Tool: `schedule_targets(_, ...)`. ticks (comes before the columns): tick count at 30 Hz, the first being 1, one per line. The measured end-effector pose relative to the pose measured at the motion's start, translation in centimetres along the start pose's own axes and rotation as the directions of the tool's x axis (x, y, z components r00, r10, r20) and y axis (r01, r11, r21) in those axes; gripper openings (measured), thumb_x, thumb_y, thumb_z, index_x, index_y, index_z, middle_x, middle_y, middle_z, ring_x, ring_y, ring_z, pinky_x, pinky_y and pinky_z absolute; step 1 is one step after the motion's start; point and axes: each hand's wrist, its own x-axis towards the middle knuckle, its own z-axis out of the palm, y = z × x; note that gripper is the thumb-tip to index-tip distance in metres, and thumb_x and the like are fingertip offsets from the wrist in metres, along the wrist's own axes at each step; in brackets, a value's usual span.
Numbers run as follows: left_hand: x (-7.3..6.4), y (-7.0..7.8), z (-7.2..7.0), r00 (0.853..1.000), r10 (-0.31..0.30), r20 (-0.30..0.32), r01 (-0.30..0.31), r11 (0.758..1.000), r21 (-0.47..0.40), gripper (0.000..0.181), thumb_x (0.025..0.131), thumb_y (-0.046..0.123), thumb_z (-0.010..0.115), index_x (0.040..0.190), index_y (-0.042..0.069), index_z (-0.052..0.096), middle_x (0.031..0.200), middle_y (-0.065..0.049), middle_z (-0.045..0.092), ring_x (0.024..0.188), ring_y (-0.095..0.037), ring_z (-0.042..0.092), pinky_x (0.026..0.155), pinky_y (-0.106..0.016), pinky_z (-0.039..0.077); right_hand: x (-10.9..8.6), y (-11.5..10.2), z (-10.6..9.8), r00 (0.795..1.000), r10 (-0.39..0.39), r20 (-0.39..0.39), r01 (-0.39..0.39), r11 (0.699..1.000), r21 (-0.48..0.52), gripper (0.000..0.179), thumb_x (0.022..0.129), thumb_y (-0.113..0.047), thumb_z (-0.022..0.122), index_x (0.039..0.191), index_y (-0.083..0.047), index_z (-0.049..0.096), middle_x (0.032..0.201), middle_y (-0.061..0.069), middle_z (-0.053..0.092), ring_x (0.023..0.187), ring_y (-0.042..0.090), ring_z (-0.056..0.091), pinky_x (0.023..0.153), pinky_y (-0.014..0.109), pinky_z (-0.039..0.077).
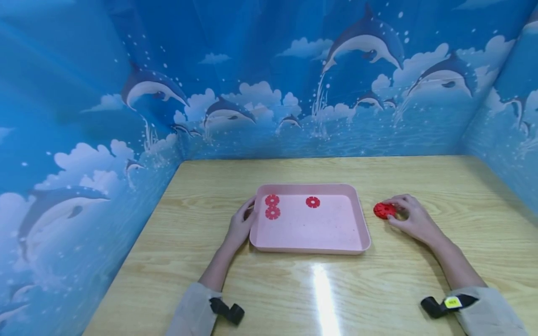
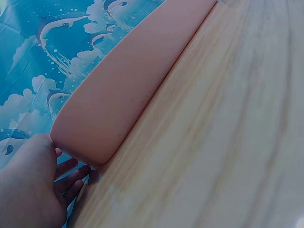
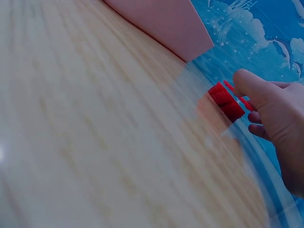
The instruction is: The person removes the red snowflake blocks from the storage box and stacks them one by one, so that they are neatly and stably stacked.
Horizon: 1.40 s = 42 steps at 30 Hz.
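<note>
A shallow pink tray (image 1: 311,233) sits on the wooden table. Inside it lie flat red notched plastic discs: two at the left, an upper disc (image 1: 272,200) and a lower disc (image 1: 272,213) edge to edge, and another disc (image 1: 313,202) near the back middle. My left hand (image 1: 240,226) rests against the tray's left wall, fingers relaxed at its corner. To the right of the tray stands a short stack of red discs (image 3: 225,100). My right hand (image 1: 414,219) pinches one red notched disc (image 3: 243,101) between thumb and fingers, tilted at the stack's edge.
A blue curtain (image 1: 260,70) printed with dolphins and clouds encloses the table (image 1: 218,177) at the back and both sides. Black straps with small cameras are on both sleeves. A bright light reflection (image 1: 323,294) falls on the tabletop in front of the tray.
</note>
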Motion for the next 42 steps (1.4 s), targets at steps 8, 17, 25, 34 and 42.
schedule_targets(8,-1.1,3.2,-0.2,1.0,0.006,0.022,-0.006,1.0,0.018,0.043,0.095,0.004,0.048,0.136,-0.004,0.039,0.134,-0.024,0.041,0.116,-0.036,0.046,0.096,-0.038,0.042,0.0,-0.1,0.0,1.0,-0.01,0.003,0.01,1.0,0.021,0.038,0.073,0.002,0.07,0.109,0.002,0.061,0.105,0.018,0.05,0.086,0.027,0.05,0.071,0.018,0.04)
schedule_targets(17,-1.2,3.5,-0.2,1.0,-0.003,0.021,0.003,1.0,0.016,0.043,0.095,0.003,0.047,0.136,-0.003,0.039,0.135,-0.023,0.041,0.117,-0.036,0.046,0.097,-0.039,0.041,0.0,0.0,0.1,1.0,-0.024,0.001,0.024,0.999,0.037,0.037,0.074,0.004,0.07,0.11,0.001,0.061,0.107,0.017,0.05,0.088,0.028,0.05,0.073,0.016,0.039)
schedule_targets(25,-1.2,3.4,-0.2,1.0,-0.001,0.021,0.001,1.0,0.005,0.043,0.094,0.003,0.048,0.136,-0.003,0.039,0.135,-0.023,0.041,0.117,-0.037,0.046,0.097,-0.039,0.041,0.0,0.0,0.1,0.999,-0.039,-0.005,0.039,0.998,0.047,0.038,0.073,0.006,0.069,0.11,0.003,0.06,0.107,0.018,0.051,0.088,0.028,0.05,0.075,0.012,0.038)
schedule_targets(34,-1.2,3.4,-0.2,1.0,-0.007,0.023,0.007,1.0,0.011,0.043,0.094,0.004,0.048,0.136,-0.003,0.039,0.135,-0.023,0.041,0.117,-0.036,0.046,0.097,-0.039,0.041,0.0,0.4,0.2,0.997,-0.076,-0.023,0.077,0.996,0.038,0.039,0.07,0.007,0.07,0.109,0.003,0.061,0.105,0.016,0.053,0.084,0.02,0.049,0.074,0.013,0.039)
schedule_targets(42,-1.2,3.3,-0.2,1.0,-0.004,0.025,0.003,1.0,0.015,0.043,0.095,0.003,0.047,0.136,-0.003,0.039,0.135,-0.023,0.041,0.117,-0.035,0.046,0.097,-0.039,0.04,0.0,0.4,0.2,0.998,-0.067,-0.013,0.067,0.997,0.035,0.039,0.071,0.006,0.069,0.11,0.002,0.06,0.106,0.017,0.053,0.086,0.022,0.05,0.075,0.011,0.039)
